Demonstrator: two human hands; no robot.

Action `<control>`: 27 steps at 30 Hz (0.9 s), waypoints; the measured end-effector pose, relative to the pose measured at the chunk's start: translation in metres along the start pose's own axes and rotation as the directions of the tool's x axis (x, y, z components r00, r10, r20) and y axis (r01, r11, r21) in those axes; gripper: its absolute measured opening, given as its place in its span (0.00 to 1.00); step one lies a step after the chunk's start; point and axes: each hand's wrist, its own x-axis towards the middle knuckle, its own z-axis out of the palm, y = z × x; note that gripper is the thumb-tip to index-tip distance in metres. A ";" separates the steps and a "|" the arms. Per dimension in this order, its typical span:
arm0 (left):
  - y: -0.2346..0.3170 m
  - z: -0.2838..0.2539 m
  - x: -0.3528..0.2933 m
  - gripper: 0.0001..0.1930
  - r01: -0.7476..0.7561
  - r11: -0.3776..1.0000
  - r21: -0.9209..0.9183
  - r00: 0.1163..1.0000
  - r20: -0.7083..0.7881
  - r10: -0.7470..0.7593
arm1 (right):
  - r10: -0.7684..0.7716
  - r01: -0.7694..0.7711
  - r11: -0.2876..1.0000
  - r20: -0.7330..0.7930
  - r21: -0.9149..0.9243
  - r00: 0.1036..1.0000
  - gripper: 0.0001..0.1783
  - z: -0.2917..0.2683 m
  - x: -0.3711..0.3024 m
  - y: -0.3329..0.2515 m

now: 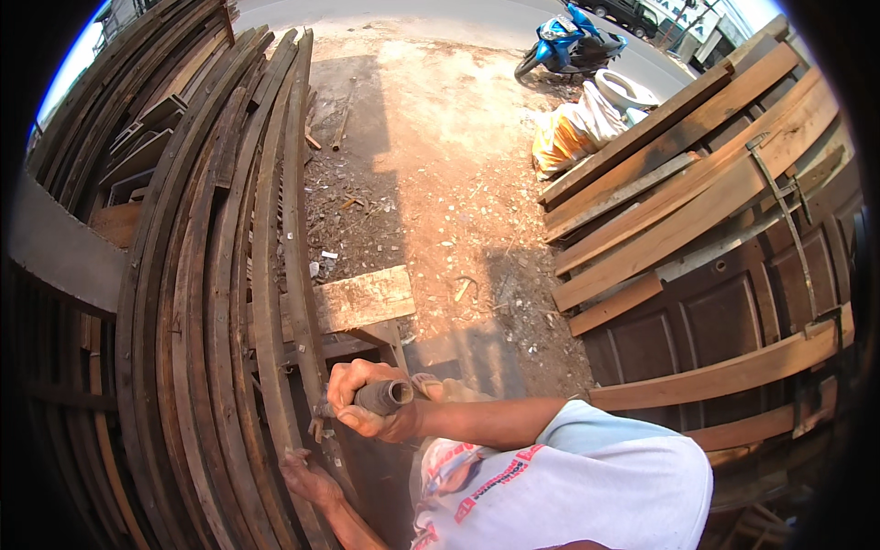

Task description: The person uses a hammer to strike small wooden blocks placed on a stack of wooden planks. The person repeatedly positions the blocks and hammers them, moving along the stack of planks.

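Observation:
My right hand [367,396] is closed round the dark grip of a hammer [385,394]; the hollow butt end of its handle points up at me. Its metal head shows only in part, low over a long weathered wooden beam [298,348]. Lower down, my left hand [310,478] grips a neighbouring beam [275,385], fingers over its edge. Part of that hand's grip is hidden under the wood. Several more beams lie side by side to the left of both hands.
A short pale board [365,298] sticks out beyond the beams. On the right, planks and a brown panelled door [715,312] stand stacked, a clamp-like metal bar [788,220] across them. White and orange sacks [577,133] and a blue motorbike [568,44] stand farther off, near the road.

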 end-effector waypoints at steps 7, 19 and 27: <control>0.030 0.013 0.015 0.14 -0.142 0.968 0.205 0.982 -0.093 0.164 | 0.044 -0.043 0.998 -0.004 0.056 0.999 0.12 -0.013 -0.005 0.007; -0.005 -0.038 -0.025 0.20 -0.058 0.649 0.758 0.941 -0.176 0.289 | 0.007 -0.007 1.000 0.015 0.007 1.000 0.12 -0.014 0.014 0.010; 0.026 -0.013 -0.002 0.15 0.017 0.808 0.589 0.977 -0.180 0.111 | 0.041 -0.041 0.998 -0.003 0.038 0.999 0.13 -0.013 0.011 0.002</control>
